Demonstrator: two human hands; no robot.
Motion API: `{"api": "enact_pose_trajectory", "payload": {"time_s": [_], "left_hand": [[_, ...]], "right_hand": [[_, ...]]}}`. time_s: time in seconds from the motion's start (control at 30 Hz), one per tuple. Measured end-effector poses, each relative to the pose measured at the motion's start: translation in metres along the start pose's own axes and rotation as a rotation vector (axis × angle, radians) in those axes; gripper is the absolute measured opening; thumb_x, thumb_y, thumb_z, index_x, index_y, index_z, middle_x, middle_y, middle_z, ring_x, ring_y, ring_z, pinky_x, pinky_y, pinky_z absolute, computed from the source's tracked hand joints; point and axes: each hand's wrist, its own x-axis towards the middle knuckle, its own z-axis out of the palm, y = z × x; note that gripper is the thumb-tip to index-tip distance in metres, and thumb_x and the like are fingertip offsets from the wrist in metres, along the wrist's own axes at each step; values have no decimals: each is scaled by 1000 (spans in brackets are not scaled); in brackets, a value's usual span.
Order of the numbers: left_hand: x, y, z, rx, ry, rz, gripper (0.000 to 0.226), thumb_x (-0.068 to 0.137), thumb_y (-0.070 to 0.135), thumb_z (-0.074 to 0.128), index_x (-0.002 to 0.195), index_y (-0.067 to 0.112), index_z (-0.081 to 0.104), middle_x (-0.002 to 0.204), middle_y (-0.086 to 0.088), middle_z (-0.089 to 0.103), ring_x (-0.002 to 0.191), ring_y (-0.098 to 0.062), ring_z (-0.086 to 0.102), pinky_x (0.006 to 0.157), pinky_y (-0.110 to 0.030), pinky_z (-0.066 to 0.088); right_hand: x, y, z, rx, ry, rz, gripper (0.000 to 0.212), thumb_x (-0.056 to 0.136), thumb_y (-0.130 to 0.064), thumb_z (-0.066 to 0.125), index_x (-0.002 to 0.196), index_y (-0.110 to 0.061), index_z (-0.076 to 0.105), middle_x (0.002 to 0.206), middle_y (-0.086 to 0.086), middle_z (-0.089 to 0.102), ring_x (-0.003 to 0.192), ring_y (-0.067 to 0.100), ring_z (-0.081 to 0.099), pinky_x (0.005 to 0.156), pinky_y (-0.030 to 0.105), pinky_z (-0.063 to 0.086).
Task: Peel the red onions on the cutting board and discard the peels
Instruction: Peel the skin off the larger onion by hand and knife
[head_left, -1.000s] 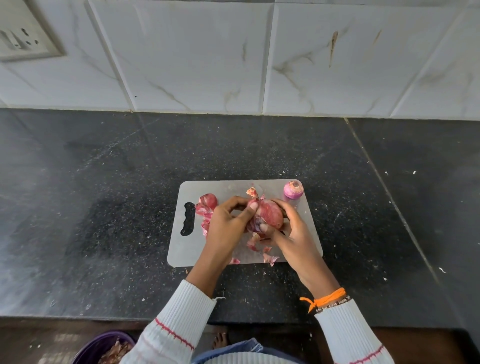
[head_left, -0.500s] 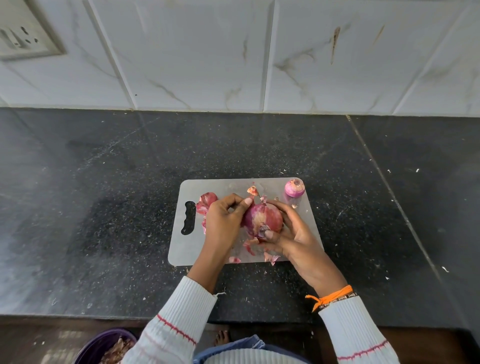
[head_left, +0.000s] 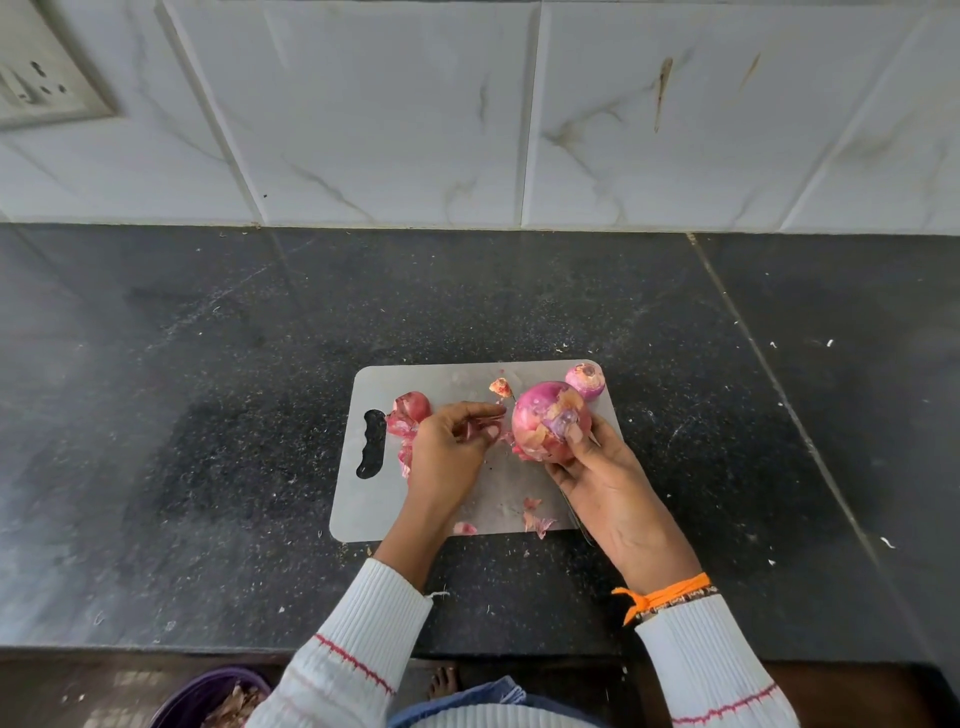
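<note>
My right hand (head_left: 602, 478) grips a large red onion (head_left: 545, 421) above the grey cutting board (head_left: 441, 382), thumb pressed on a loose flap of skin. My left hand (head_left: 452, 452) has come away to the left and pinches a strip of peel (head_left: 480, 428). A small peeled onion (head_left: 586, 381) stands at the board's far right corner. Another red onion (head_left: 413, 408) with loose skin lies near the board's handle slot, partly hidden by my left hand. Peel scraps (head_left: 535, 519) lie along the board's near edge.
The board lies on a dark stone counter (head_left: 208, 415) backed by a white tiled wall. A purple bin (head_left: 208, 699) holding peels stands on the floor at lower left, beyond the counter's front edge. A wall socket (head_left: 41, 88) sits at top left.
My left hand has pulled off the onion toward the left, taking a strip of peel. My right hand has turned and lifted the onion slightly to the right.
</note>
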Motion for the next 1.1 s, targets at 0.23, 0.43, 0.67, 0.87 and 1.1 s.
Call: {"api": "enact_pose_trajectory", "payload": {"time_s": [0.23,0.43,0.67,0.87,1.1], "left_hand": [[-8,18,6,-176,-118,-97,25,97,10,44,101,15,68,103,-4,70,93,-9,65,77,-16,52],[-9,16,6,-283,-338,-208,31,91,16,55,121,9,58,112,-13,65,95,-19,65,76,-25,54],[-12,17,5,-522,-314,-278,32,86,0,55,118,1,57,101,-13,63,72,-12,68,57,-19,54],[-16,17,6,-497,-309,-268,36,81,2,61,116,2,57,116,-16,60,78,-14,68,64,-21,56],[-17,17,6,-480,-290,-273,39,80,5,62,118,0,56,117,-16,60,84,-19,68,66,-25,58]], "right_hand": [[-1,1,1,-19,39,-32,59,65,-23,77,119,-13,54,111,7,67,97,15,67,71,20,54],[-2,-2,-3,-301,-18,-150,69,60,-28,85,122,-16,56,121,8,63,112,19,60,86,26,52],[-2,-2,1,-432,53,-236,53,69,-27,73,119,-20,59,118,2,65,112,15,60,93,35,49],[1,2,6,-403,156,-289,36,72,-23,71,107,-18,65,109,3,68,105,15,64,85,27,53],[4,3,9,-456,270,-369,23,88,-12,60,86,-31,73,94,-4,73,96,15,67,82,33,55]]}}
